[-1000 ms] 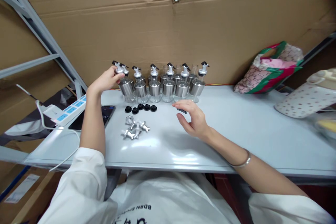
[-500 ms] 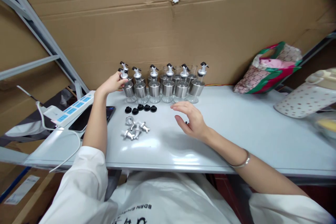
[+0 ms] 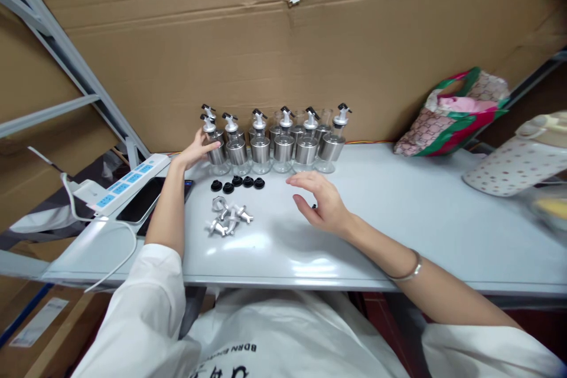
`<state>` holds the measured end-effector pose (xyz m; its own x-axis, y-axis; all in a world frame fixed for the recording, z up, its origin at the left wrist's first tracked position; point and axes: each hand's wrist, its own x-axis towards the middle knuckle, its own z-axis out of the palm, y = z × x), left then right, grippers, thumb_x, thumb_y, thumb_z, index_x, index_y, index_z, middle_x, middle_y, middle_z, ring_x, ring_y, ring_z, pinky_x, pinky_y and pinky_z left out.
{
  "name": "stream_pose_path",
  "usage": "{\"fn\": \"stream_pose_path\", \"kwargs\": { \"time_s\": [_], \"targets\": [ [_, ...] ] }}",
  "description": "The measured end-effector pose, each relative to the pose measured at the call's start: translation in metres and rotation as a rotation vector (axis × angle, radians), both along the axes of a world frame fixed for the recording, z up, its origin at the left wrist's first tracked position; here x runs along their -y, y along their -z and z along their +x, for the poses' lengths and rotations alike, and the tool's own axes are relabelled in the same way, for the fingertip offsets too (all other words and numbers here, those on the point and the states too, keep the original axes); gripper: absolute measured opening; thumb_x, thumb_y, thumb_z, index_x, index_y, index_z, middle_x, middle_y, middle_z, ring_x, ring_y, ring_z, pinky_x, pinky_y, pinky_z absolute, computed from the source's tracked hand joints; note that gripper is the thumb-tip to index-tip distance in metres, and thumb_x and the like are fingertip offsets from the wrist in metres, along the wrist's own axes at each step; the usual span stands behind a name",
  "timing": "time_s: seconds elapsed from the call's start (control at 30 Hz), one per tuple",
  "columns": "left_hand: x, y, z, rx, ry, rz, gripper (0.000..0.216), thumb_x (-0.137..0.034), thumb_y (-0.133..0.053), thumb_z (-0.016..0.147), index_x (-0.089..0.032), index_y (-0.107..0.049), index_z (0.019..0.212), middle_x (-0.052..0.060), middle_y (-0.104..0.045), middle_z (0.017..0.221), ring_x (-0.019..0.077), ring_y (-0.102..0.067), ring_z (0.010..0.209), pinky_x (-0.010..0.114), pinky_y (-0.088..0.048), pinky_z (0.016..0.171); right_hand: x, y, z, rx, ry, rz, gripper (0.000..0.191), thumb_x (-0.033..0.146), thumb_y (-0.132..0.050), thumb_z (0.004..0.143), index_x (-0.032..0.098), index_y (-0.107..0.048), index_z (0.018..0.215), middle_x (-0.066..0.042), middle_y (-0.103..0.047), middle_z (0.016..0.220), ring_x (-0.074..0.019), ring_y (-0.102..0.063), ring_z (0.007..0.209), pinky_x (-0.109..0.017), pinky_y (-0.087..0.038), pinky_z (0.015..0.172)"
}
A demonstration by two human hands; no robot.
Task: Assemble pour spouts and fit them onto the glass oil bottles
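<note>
A row of several glass bottles (image 3: 283,144) with steel sleeves and pour spouts stands at the back of the grey table (image 3: 398,230). My left hand (image 3: 194,152) reaches to the row's left end, its fingers apart and resting against the leftmost bottle (image 3: 217,150). Over the table's middle my right hand (image 3: 319,202) hovers with loosely curved, spread fingers and holds nothing. A small black part (image 3: 313,207) peeks out beneath it. Several black caps (image 3: 237,183) lie before the bottles, with a pile of silver spouts (image 3: 228,217) nearer me.
A phone (image 3: 144,205) and a white power strip (image 3: 128,182) with its cable lie at the table's left. At the right stand a colourful bag (image 3: 456,109) and a spotted white jug (image 3: 518,159). Cardboard sheets form the back wall; a metal rack frame (image 3: 66,47) rises at left.
My left hand set the leftmost bottle down into the row and loosened its grip to open fingers. My right hand drew back slightly and now covers the small black part.
</note>
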<state>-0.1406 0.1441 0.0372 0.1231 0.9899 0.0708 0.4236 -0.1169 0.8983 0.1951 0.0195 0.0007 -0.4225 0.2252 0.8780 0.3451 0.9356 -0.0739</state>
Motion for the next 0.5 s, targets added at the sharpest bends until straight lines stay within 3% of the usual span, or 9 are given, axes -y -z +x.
{"fn": "stream_pose_path", "kwargs": {
  "time_s": [0.1, 0.3, 0.4, 0.5],
  "targets": [
    [0.003, -0.001, 0.004, 0.005, 0.034, -0.037, 0.083, -0.049, -0.073, 0.070, -0.038, -0.028, 0.139, 0.008, -0.029, 0.154, 0.0314, -0.035, 0.137, 0.056, -0.044, 0.100, 0.000, 0.000, 0.000, 0.000, -0.002, 0.000, 0.036, 0.012, -0.050, 0.086, 0.023, -0.047, 0.120, -0.009, -0.067, 0.097, -0.0221, -0.064, 0.089, -0.040, -0.055, 0.074],
    [0.003, -0.006, -0.008, -0.086, 0.018, -0.053, 0.092, -0.047, -0.074, 0.070, -0.033, -0.021, 0.144, 0.013, -0.014, 0.159, 0.0318, -0.019, 0.146, 0.051, -0.043, 0.105, -0.001, 0.000, 0.000, 0.023, -0.010, -0.005, 0.037, 0.012, -0.050, 0.086, 0.022, -0.047, 0.122, -0.009, -0.067, 0.098, -0.0226, -0.063, 0.090, -0.040, -0.054, 0.075],
    [0.006, -0.011, -0.014, -0.151, 0.034, -0.085, 0.096, -0.046, -0.075, 0.068, -0.035, -0.019, 0.145, 0.013, -0.014, 0.159, 0.0311, -0.023, 0.145, 0.051, -0.042, 0.105, 0.000, -0.001, 0.000, 0.124, -0.024, -0.069, 0.029, 0.015, -0.050, 0.088, 0.021, -0.052, 0.117, -0.010, -0.066, 0.100, -0.0226, -0.061, 0.092, -0.040, -0.053, 0.077],
    [0.010, -0.015, -0.015, -0.242, 0.047, -0.111, 0.098, -0.043, -0.080, 0.061, -0.033, -0.028, 0.143, 0.014, -0.017, 0.158, 0.0336, -0.036, 0.138, 0.049, -0.046, 0.101, 0.004, 0.000, -0.003, 0.372, -0.070, -0.234, 0.022, 0.023, -0.051, 0.090, 0.019, -0.058, 0.110, -0.012, -0.063, 0.113, -0.0244, -0.056, 0.107, -0.044, -0.050, 0.090]
  ]
}}
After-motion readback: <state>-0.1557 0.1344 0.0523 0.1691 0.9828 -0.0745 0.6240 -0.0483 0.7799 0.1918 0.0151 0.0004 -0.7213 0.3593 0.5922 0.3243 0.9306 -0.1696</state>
